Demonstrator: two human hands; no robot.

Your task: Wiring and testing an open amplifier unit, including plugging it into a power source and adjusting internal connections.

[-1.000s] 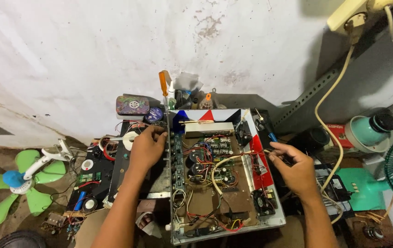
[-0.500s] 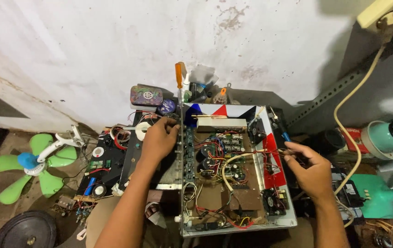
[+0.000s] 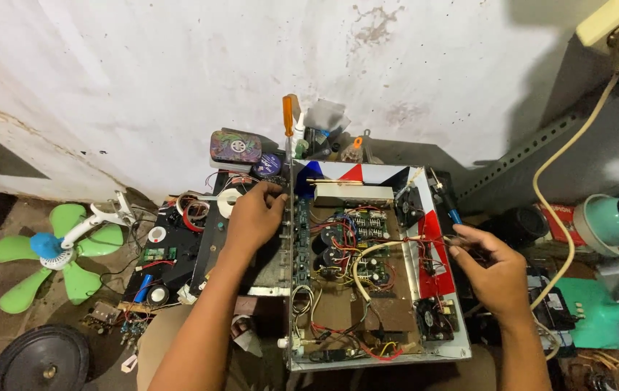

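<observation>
The left hand (image 3: pixel 255 217) gripped the left wall of the open metal case (image 3: pixel 375 268), fingers curled over its top edge. The right hand (image 3: pixel 494 271) pinched a thin tool (image 3: pixel 436 239) at the case's right side, above the circuit boards (image 3: pixel 356 232). A green fan blade (image 3: pixel 41 253) lay well left; an orange-handled screwdriver (image 3: pixel 290 116) stood behind.
</observation>
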